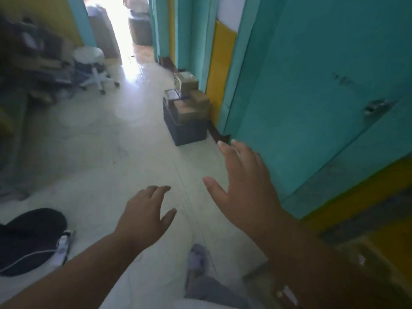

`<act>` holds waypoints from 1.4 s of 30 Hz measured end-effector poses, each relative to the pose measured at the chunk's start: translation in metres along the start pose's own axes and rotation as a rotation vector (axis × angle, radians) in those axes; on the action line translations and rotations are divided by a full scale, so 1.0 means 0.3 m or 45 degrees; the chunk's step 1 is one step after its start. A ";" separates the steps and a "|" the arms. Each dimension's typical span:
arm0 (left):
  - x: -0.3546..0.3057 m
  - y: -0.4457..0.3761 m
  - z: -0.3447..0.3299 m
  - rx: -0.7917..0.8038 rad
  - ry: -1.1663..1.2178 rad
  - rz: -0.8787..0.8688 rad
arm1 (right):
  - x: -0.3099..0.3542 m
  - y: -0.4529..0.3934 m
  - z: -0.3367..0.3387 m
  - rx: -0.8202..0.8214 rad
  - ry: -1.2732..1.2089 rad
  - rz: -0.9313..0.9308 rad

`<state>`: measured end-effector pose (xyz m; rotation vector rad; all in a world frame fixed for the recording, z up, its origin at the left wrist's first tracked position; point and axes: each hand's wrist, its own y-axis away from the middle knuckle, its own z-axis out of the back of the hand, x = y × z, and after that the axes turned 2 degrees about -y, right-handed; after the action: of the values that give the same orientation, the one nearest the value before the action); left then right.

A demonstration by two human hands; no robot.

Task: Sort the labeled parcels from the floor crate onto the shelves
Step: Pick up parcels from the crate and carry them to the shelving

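Head view
Floor: pale floor [111, 152], glare from a bright doorway [121, 30] at the far end.
Stool: white round stool [89, 55] on castors at the left, near dark blurred clutter [33, 52] against the yellow wall; what the clutter is cannot be told.
Door: teal door [312, 97] fills the right side, with a metal latch [376, 107]; the frame beside it is teal and yellow.
Black object: dark rounded thing [29, 237] with a white line lies on the floor at lower left; what it is cannot be told.
Foot: grey shoe [197, 259] shows between the forearms at the bottom.
In the way: bare floor lies between the hands and the crate; the door edge stands just right of it.
Crate: dark crate [189, 128] sits on the floor against the yellow wall strip, beside the door, well ahead of both hands.
Parcels: brown taped parcels [189, 103] are heaped above the crate rim, several stacked, one topmost near the wall; labels too blurred to read.
Left hand: left hand [145, 217] reaches forward, palm down, fingers loosely spread, holding nothing.
Right hand: right hand [243, 186] is raised further forward, fingers splayed wide, holding nothing, its fingertips just before the door's lower corner.
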<state>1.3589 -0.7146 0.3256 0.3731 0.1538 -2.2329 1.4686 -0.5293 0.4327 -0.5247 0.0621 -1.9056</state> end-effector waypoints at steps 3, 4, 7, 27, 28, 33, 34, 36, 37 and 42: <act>0.084 -0.215 0.030 -0.047 -0.005 0.073 | 0.014 -0.275 -0.059 -0.025 -0.062 0.057; 0.115 -0.287 0.052 -0.059 0.000 0.113 | 0.022 -0.369 -0.080 -0.027 -0.075 0.087; 0.206 -0.477 0.125 -0.110 0.019 0.232 | 0.061 -0.648 -0.135 0.026 -0.125 0.185; 0.791 -2.163 0.339 0.073 0.048 -0.044 | 0.014 -2.188 -0.652 -0.096 -0.097 -0.071; 0.780 -2.266 0.324 0.091 0.056 -0.065 | -0.027 -2.249 -0.676 -0.116 -0.090 -0.109; 0.747 -2.688 0.244 0.194 0.132 -0.093 | -0.241 -2.600 -0.817 -0.107 -0.028 -0.183; 0.753 -2.753 0.242 0.225 0.113 -0.088 | -0.274 -2.679 -0.839 -0.081 -0.031 -0.201; 0.784 -2.893 0.248 0.257 0.071 -0.069 | -0.327 -2.844 -0.882 -0.042 -0.026 -0.220; 0.805 -2.963 0.253 0.269 0.066 -0.062 | -0.344 -2.918 -0.904 -0.029 -0.024 -0.232; 0.891 -3.358 0.207 0.368 0.052 -0.139 | -0.401 -3.232 -1.046 -0.051 -0.029 -0.306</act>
<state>0.4080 -0.2858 0.2832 0.5780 -0.1327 -2.3613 0.5365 -0.1025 0.3879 -0.6025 0.0234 -2.1354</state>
